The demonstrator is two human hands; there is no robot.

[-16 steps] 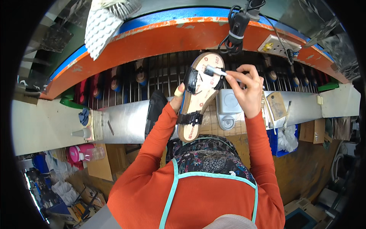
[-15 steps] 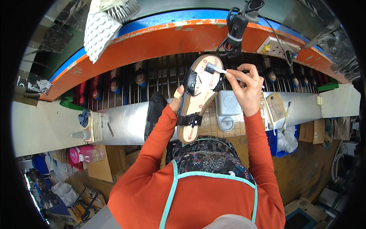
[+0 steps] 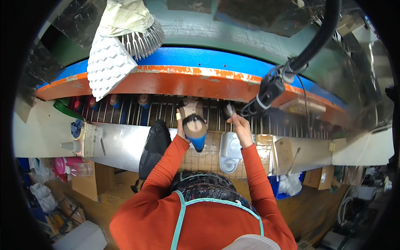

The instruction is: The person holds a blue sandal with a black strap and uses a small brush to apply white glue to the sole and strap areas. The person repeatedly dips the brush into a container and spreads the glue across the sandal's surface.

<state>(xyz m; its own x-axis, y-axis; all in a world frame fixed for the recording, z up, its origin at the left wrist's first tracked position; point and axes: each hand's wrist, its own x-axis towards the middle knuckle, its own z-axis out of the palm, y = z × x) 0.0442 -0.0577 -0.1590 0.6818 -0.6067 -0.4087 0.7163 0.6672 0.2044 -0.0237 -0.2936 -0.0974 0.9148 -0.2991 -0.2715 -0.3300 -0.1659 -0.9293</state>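
My left hand is closed on a sandal, holding it by its side above the front edge of the rollers. The sandal has a tan insole and black straps, and a blue form shows at its near end. A pale wrap is on one of my left fingers. To the right of the sandal, my right hand pinches a small brush with a pale grey handle. The brush is over the rollers, apart from the held sandal; its bristles cannot be made out.
Metal rollers run under an orange and blue beam, with more sandals on blue forms at the left. A grey plastic container sits right of centre. A black cloth lies left; a black hose hangs at upper right.
The brush has left the sandal's front strap and moved right, over the rollers. My left hand has tilted the sandal, bringing the blue form into sight. The whole view has shifted.
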